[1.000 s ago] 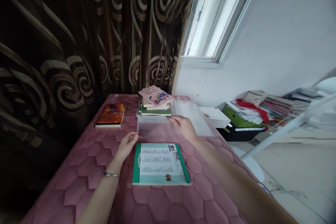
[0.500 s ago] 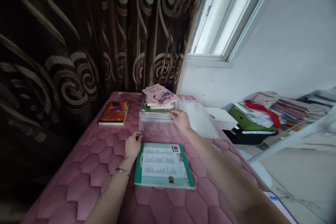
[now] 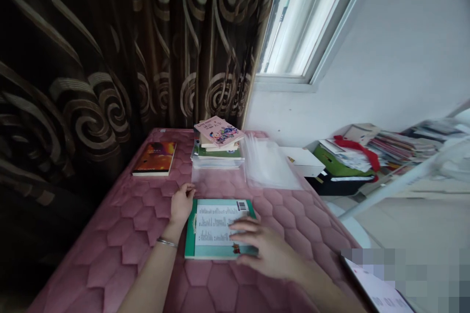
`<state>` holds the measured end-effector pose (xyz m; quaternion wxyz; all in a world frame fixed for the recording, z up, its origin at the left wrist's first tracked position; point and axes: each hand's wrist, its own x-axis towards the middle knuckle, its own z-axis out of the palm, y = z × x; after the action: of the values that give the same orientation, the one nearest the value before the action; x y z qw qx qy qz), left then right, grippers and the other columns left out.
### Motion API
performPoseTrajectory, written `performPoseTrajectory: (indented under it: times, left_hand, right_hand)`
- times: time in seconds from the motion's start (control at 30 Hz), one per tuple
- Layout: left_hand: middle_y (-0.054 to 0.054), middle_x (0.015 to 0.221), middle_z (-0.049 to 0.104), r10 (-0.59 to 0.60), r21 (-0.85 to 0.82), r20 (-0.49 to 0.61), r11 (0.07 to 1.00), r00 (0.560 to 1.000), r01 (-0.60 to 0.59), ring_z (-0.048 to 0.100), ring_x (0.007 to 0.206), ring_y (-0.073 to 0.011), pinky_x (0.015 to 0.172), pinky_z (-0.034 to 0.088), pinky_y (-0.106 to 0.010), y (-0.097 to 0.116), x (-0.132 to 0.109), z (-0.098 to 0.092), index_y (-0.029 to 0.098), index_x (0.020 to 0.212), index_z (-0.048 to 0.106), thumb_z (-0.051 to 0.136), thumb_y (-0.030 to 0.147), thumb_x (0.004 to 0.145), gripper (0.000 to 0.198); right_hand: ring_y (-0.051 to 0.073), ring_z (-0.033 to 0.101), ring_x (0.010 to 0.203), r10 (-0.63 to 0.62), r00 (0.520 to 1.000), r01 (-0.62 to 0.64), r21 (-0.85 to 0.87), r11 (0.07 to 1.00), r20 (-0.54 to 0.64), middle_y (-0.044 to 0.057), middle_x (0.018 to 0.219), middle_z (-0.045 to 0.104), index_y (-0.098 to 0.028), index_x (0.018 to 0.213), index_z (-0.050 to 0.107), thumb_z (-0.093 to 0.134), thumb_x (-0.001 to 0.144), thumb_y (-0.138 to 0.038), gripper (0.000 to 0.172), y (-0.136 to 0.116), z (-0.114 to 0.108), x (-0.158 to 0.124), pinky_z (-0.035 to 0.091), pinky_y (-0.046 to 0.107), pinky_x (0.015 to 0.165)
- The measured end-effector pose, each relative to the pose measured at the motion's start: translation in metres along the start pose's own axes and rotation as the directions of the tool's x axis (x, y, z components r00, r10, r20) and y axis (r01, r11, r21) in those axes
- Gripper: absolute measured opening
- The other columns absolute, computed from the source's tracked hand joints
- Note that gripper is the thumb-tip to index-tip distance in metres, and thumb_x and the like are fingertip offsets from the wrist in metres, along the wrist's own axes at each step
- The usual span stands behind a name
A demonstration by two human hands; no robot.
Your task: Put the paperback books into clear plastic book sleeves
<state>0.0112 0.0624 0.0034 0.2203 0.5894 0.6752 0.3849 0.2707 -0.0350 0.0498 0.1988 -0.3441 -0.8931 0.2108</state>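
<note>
A green book (image 3: pixel 215 225) lies flat on the pink quilted surface, its printed panel and barcode facing up. Over its right part, my right hand (image 3: pixel 266 247) is open with the fingers spread, covering some of the print; whether it touches the cover I cannot tell. My left hand (image 3: pixel 182 204) rests by the book's upper left corner, fingers curled together, and what they hold, if anything, is hidden. Just beyond, a stack of books (image 3: pixel 216 151) has a pink book (image 3: pixel 219 132) on top. A clear plastic sheet (image 3: pixel 216 175) sticks out beneath the stack towards me.
An orange book (image 3: pixel 154 158) lies at the far left. Clear plastic covers (image 3: pixel 270 164) spread right of the stack. Beyond the surface's right edge are a white box (image 3: pixel 303 160), a green container (image 3: pixel 332 161) of papers and a phone-like screen (image 3: pixel 378 286). A dark curtain (image 3: pixel 176 58) hangs behind.
My right hand has come back from the stack's front edge to above the green book, its fingers spreading. My left hand stays by the book's corner. The view has shifted slightly.
</note>
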Motion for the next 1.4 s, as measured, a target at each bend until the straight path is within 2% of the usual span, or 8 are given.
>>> performPoseTrajectory:
  times: [0.07,0.23,0.33,0.83,0.97,1.2,1.3,1.4]
  left_hand:
    - [-0.005,0.094,0.074,0.006,-0.007,0.002,1.000,1.000,-0.006,0.069,0.091,-0.0196,0.081,0.049,-0.030,-0.001,0.001,0.000,0.021,0.091,0.061,0.056,0.016,0.085,0.010]
    - [-0.006,0.094,0.074,0.025,-0.052,0.006,0.998,1.000,-0.025,0.069,0.089,-0.0200,0.081,0.050,-0.032,-0.006,0.002,0.001,0.021,0.091,0.061,0.056,0.016,0.084,0.010]
    - [-0.005,0.093,0.074,0.034,-0.089,0.014,0.996,0.999,-0.032,0.070,0.088,-0.0186,0.081,0.051,-0.030,-0.008,0.003,0.001,0.021,0.092,0.060,0.054,0.015,0.083,0.012]
    - [-0.003,0.090,0.075,0.047,-0.153,0.023,0.987,0.999,-0.042,0.070,0.089,-0.0191,0.085,0.053,-0.034,-0.009,0.004,-0.001,0.022,0.091,0.059,0.053,0.016,0.081,0.013]
    - [-0.005,0.090,0.075,0.049,-0.146,0.027,0.988,0.998,-0.045,0.070,0.090,-0.0197,0.085,0.052,-0.034,-0.009,0.003,-0.002,0.021,0.092,0.059,0.053,0.016,0.081,0.014]
    - [-0.004,0.091,0.075,0.054,-0.153,0.032,0.987,0.998,-0.049,0.070,0.088,-0.0189,0.085,0.052,-0.033,-0.009,0.002,-0.001,0.021,0.094,0.059,0.053,0.016,0.081,0.015]
    - [-0.003,0.090,0.075,0.056,-0.167,0.034,0.985,0.998,-0.049,0.070,0.089,-0.0188,0.085,0.052,-0.033,-0.009,0.002,-0.001,0.021,0.095,0.060,0.053,0.016,0.082,0.015]
    - [-0.003,0.090,0.075,0.052,-0.186,0.040,0.982,0.998,-0.043,0.070,0.087,-0.0186,0.083,0.052,-0.033,-0.009,0.001,-0.002,0.021,0.096,0.060,0.053,0.016,0.082,0.016]
  right_hand:
    - [0.026,0.052,0.121,0.031,0.998,-0.028,-0.050,0.998,0.052,0.008,0.125,0.063,-0.024,0.114,0.068,0.073,0.075,-0.033,0.040,-0.006,0.005,-0.011,0.043,0.041,0.102]
    - [0.021,0.057,0.117,0.049,0.996,-0.043,-0.091,0.995,0.073,0.003,0.119,0.067,-0.025,0.111,0.070,0.063,0.083,-0.022,0.029,-0.006,0.009,-0.014,0.044,0.034,0.103]
    - [0.019,0.059,0.114,0.031,0.997,-0.025,-0.089,0.996,0.072,0.002,0.118,0.068,-0.025,0.110,0.070,0.062,0.083,-0.020,0.028,-0.003,0.009,-0.013,0.045,0.031,0.101]
    - [0.016,0.064,0.106,0.042,0.998,-0.043,0.006,0.999,0.049,-0.001,0.114,0.070,-0.028,0.103,0.073,0.059,0.084,-0.019,0.025,0.010,0.010,-0.010,0.049,0.028,0.095]
    - [0.016,0.064,0.105,0.022,0.997,-0.020,-0.018,1.000,0.073,-0.001,0.115,0.070,-0.027,0.104,0.072,0.057,0.084,-0.017,0.028,0.009,0.008,-0.010,0.049,0.027,0.094]
    - [0.015,0.064,0.107,-0.034,0.993,0.038,-0.030,0.999,0.117,0.000,0.111,0.071,-0.026,0.104,0.071,0.045,0.094,-0.022,0.029,0.005,0.002,-0.010,0.048,0.025,0.093]
    - [0.015,0.067,0.097,-0.042,0.993,0.052,-0.091,0.994,0.110,0.000,0.107,0.072,-0.025,0.101,0.070,0.042,0.095,-0.020,0.030,0.005,0.004,-0.011,0.050,0.023,0.086]
    - [0.015,0.068,0.078,0.004,0.997,0.016,-0.251,0.968,0.079,0.001,0.092,0.073,-0.024,0.097,0.068,0.042,0.092,-0.013,0.029,0.006,0.006,-0.011,0.050,0.022,0.070]
